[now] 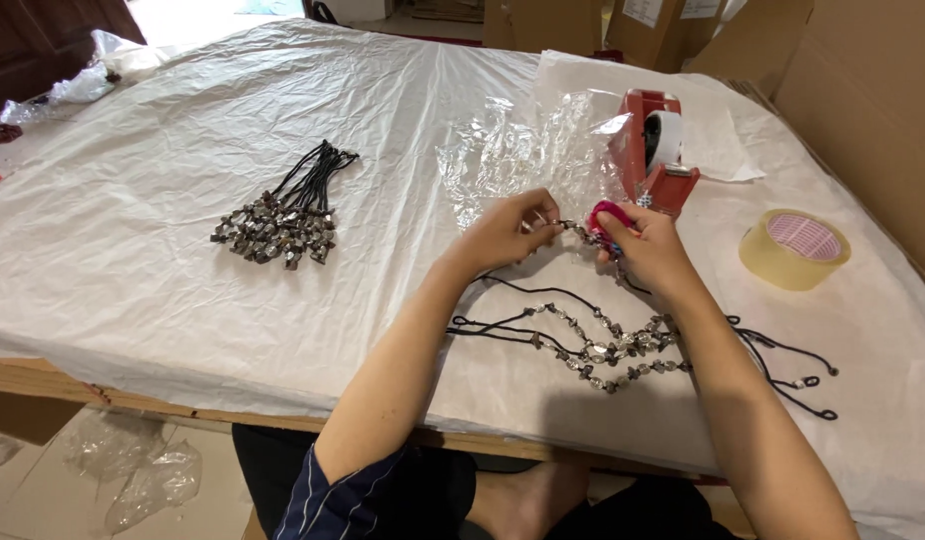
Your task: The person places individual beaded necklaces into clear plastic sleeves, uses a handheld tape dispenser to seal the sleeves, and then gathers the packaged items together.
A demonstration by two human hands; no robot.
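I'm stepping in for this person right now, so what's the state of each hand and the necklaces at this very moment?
Left hand pinches one beaded cord necklace at its beads. Right hand holds the same strand's other side plus a small pink tool. Loose necklaces lie under the forearms. Bundled necklaces sit far left, apparently done. Tape dispenser, clear bags and tape roll stand beyond. Left: the loose strands.
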